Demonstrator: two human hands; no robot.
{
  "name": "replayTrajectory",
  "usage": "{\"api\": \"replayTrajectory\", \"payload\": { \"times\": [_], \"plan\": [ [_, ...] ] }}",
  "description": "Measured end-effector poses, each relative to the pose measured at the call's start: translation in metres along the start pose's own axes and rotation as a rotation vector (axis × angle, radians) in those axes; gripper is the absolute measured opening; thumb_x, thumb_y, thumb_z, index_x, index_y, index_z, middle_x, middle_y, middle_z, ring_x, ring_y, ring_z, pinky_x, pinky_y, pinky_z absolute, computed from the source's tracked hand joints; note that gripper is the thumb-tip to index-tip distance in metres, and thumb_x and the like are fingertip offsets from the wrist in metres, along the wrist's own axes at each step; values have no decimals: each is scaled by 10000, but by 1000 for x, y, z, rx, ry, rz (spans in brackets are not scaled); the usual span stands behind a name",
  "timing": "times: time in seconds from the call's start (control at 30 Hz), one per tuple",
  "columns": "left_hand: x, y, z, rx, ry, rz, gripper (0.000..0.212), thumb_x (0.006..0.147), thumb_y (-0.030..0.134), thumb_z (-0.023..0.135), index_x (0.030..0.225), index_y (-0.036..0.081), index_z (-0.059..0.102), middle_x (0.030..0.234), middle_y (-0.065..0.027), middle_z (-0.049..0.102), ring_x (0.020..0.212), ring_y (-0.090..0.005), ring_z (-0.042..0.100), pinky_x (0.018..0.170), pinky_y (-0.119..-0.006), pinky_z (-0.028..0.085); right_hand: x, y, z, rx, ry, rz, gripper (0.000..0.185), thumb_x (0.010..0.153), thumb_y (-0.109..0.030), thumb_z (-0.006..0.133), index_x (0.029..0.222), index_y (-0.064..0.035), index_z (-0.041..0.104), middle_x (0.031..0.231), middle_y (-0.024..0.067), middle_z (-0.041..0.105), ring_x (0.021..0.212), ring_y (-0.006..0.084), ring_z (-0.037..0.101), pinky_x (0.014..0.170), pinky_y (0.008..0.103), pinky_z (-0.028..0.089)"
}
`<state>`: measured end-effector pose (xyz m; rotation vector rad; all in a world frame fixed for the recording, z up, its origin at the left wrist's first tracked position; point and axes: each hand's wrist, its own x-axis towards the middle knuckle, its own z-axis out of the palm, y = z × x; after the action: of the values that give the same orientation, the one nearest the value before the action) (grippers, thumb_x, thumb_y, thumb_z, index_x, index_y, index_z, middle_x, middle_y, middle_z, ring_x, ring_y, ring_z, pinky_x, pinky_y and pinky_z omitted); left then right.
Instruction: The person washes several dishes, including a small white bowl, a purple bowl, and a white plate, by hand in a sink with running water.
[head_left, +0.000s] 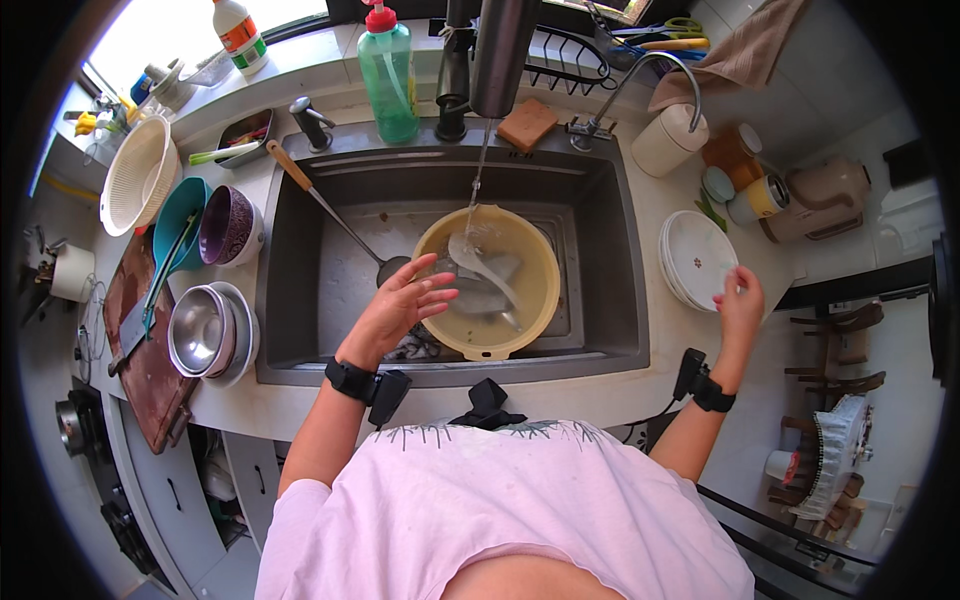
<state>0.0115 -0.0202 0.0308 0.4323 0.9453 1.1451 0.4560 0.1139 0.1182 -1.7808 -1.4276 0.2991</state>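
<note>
My left hand (397, 311) is held over the sink's front left part, beside the yellow plastic basin (553, 300), its fingers spread and nothing in it. Water runs from the faucet (499, 60) into the basin, where a pale ladle or large spoon (480, 264) lies in cloudy water with other submerged items that I cannot make out. My right hand (741, 296) is at the right edge of a stack of white plates (697, 251) on the counter. Its fingers are bent; whether they touch the top plate is unclear. A wooden-handled ladle (330, 206) leans in the sink, left of the basin.
Left of the sink stand metal bowls (201, 331), a purple bowl (225, 225), a teal colander or bowl (176, 225), a cream strainer basket (139, 176) and a cutting board (146, 375) with a cleaver (135, 330). A green pump bottle (388, 82) and a sponge (527, 125) are behind the sink.
</note>
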Motion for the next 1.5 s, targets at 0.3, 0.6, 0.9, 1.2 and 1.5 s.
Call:
{"api": "replayTrajectory", "payload": {
  "times": [0.3, 0.6, 0.9, 1.2, 1.5],
  "plan": [
    [2, -2, 1, -20, -24, 21, 473, 917, 97, 468, 1356, 44, 301, 1247, -188, 495, 1070, -269, 568, 891, -319, 471, -111, -95, 223, -249, -1112, -544, 228, 779, -199, 587, 937, -46, 646, 913, 168, 643, 872, 346, 611, 751, 401, 487],
    [0, 4, -3, -23, 3, 55, 473, 908, 89, 478, 1349, 49, 312, 1240, -169, 498, 1038, -242, 585, 846, -301, 491, -139, -11, 367, -140, -1266, -265, 314, 767, -135, 581, 1035, 27, 602, 1035, 239, 611, 1029, 368, 567, 882, 414, 435],
    [32, -18, -17, 294, 356, 198, 500, 880, 160, 568, 1319, 53, 355, 1136, -98, 537, 1034, -145, 517, 842, -275, 447, -136, -81, 278, 271, -1207, 61, 184, 846, -190, 562, 947, -35, 562, 746, 73, 598, 617, 170, 573, 503, 303, 454],
    [46, -20, -10, 227, 296, 248, 256, 876, 187, 593, 1079, 40, 541, 936, -26, 619, 783, -86, 591, 576, -211, 504, -157, -119, 239, 491, -1374, 338, 224, 927, -250, 489, 917, -31, 536, 680, 29, 541, 494, 79, 486, 411, 210, 400],
    [40, -10, 2, 235, 247, 283, 261, 949, 270, 474, 1099, 65, 533, 909, -20, 582, 801, -95, 573, 627, -244, 526, -147, -139, 239, 560, -1253, 164, 231, 913, -257, 529, 934, -28, 552, 696, 38, 580, 454, 97, 520, 375, 215, 402]
  ]
}}
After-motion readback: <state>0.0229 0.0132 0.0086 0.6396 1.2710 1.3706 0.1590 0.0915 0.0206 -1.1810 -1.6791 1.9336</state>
